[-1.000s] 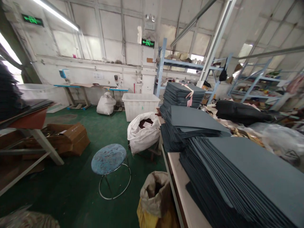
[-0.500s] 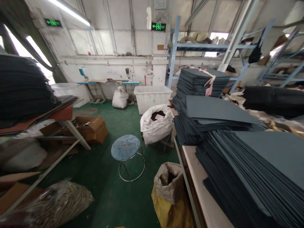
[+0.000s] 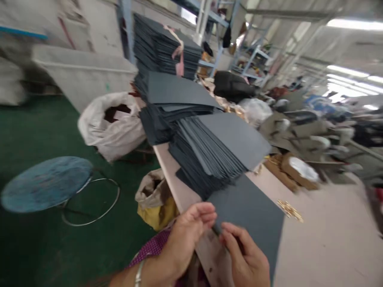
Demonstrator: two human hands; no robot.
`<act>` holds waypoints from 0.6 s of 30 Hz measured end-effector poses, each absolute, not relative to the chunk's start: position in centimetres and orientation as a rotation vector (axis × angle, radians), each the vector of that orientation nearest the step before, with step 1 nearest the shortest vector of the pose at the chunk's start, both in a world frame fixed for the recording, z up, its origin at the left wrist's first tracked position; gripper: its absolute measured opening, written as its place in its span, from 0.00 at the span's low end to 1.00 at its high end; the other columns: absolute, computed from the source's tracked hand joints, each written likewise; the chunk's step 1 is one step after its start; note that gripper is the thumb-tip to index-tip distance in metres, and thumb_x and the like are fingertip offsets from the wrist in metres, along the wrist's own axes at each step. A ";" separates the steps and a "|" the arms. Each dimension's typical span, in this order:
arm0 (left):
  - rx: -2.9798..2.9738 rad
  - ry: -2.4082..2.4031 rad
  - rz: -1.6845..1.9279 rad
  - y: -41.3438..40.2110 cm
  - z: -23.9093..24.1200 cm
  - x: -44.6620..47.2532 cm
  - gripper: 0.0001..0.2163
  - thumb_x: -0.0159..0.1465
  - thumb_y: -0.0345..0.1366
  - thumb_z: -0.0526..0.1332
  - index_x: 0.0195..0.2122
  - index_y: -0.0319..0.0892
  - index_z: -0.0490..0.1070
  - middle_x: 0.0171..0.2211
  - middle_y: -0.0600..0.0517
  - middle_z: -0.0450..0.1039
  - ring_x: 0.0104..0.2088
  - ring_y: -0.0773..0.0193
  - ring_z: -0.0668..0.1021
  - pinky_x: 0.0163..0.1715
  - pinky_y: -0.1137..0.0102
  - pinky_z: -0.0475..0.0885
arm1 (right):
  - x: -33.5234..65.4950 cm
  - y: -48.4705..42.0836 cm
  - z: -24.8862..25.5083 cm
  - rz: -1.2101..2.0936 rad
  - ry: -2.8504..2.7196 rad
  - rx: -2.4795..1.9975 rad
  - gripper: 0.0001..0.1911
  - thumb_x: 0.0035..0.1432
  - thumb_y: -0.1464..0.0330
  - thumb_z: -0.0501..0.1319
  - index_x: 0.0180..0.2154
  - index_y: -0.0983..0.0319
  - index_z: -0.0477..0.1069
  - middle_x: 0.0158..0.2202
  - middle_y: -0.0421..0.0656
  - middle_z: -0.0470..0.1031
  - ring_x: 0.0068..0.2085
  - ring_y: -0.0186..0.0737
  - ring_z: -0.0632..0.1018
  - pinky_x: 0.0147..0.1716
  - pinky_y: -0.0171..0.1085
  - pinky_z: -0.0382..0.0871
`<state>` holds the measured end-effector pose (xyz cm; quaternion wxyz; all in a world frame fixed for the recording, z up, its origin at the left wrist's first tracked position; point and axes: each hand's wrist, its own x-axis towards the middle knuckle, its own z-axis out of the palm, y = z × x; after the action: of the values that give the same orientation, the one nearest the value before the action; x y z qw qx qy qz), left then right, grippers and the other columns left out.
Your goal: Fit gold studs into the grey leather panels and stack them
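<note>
Slate-grey sheet material fills the middle of the view, and clock directions here run from the pair of hands, with 12 at the top. One flat sheet [image 3: 254,211] lies on the pale bench [image 3: 326,247] at 2 o'clock, just past the fingers. The left hand [image 3: 193,229] is loosely open, its fingers slightly bent and together, with nothing visible in it; a silver-coloured bracelet [image 3: 139,275] circles the wrist. The right hand [image 3: 243,253] is half curled in front of the sheet's near part, thumb and forefinger close together; whether it pinches anything, or touches the sheet, I cannot tell.

At 12 o'clock, just beyond the single sheet, a fanned stack [image 3: 209,153] of similar sheets slants across the bench. Another stack [image 3: 179,89] sits behind it at 11 o'clock, and farther along that line rises a tall stack [image 3: 149,44] bearing a pink strip [image 3: 179,59]. Small gold-coloured pieces [image 3: 289,210] lie between 2 and 3 o'clock.

Off the bench's left edge, a yellow sack [image 3: 161,213] with a rolled beige top stands at 10 o'clock. A white sack [image 3: 119,133] is farther off between 10 and 11, and a blue-topped round stool [image 3: 50,183] stands between 9 and 10.
</note>
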<state>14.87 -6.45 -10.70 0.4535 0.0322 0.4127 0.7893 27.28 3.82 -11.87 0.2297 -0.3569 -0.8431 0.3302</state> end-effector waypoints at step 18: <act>0.383 1.457 1.116 -11.7 -12.2 17.0 0.23 0.56 0.56 0.64 0.36 0.38 0.71 0.20 0.57 0.64 0.17 0.73 0.61 0.17 0.76 0.57 | 35.0 5.0 -8.7 1.540 -2.547 -1.116 0.08 0.58 0.69 0.58 0.33 0.58 0.77 0.30 0.38 0.77 0.30 0.35 0.74 0.31 0.33 0.66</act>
<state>16.96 -11.73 -12.15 0.5919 0.1645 0.6264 0.4798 35.01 4.99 -8.72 -0.0186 -0.3511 -0.8011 0.4843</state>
